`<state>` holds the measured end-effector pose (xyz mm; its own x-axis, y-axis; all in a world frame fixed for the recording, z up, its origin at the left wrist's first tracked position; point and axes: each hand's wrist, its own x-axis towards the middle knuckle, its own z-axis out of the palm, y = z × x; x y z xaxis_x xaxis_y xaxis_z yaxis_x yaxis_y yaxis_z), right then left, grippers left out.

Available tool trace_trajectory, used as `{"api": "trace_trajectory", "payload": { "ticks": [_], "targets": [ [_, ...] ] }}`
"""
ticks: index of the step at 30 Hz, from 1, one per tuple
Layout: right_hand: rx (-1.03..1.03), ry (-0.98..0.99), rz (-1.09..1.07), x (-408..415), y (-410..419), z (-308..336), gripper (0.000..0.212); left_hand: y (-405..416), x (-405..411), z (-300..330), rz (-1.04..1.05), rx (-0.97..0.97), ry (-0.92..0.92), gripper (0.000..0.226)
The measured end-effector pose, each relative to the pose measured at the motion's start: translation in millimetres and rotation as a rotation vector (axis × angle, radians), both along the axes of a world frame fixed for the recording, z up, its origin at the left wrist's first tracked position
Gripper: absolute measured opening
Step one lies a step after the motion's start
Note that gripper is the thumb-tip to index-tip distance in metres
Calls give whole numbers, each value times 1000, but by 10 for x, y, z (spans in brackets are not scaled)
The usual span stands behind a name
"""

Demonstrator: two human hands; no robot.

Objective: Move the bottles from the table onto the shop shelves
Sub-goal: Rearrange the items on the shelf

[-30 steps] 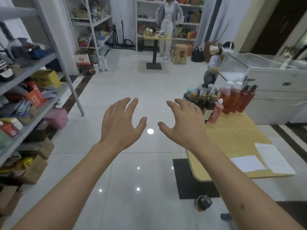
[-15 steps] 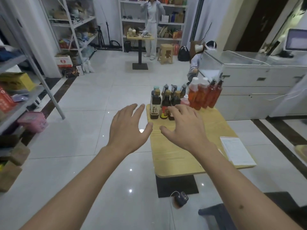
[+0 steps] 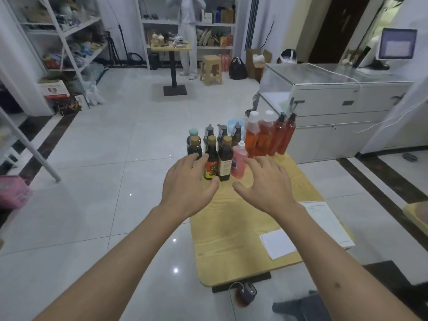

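We reach forward with both arms stretched out over the near half of the yellow worktop [image 3: 231,239], palms down. Our left hand [image 3: 187,184] has its fingers spread and nearly straight, thumb out to the side; its fingertips overlap the front row of dark sauce bottles [image 3: 215,158], though we cannot tell whether they touch. Our right hand [image 3: 266,184] is likewise splayed flat, thumb pointing toward the left one, fingertips just short of the small pink bottle [image 3: 239,159]. Neither grip holds anything: both are loose and unclasped.

The bottles stand upright in a cluster at the worktop's far end: dark ones with tan caps in front, grey-topped ones behind, and four tall orange-red bottles [image 3: 268,135] in a row to the right (two white-capped, two with black pump tops). Two white paper sheets [image 3: 278,243] lie on the right side of the worktop. The shop shelves [image 3: 58,38] stand well apart at far left.
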<state>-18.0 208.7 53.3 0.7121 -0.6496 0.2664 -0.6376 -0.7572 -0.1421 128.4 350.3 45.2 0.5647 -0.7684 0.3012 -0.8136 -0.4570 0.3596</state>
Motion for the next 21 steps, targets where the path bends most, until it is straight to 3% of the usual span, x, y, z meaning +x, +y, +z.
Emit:
{"api": "trace_trajectory", "payload": {
  "ticks": [9, 16, 21],
  "targets": [
    [104, 38, -58, 382, -580, -253, 59, -606, 475, -287, -12, 81, 100, 66],
    [205, 68, -7, 838, -1088, -390, 71, -1105, 802, -458, 11, 124, 202, 65],
    [316, 64, 28, 1273, -1557, -529, 62, -1573, 983, -501, -47, 49, 398, 53]
  ]
}}
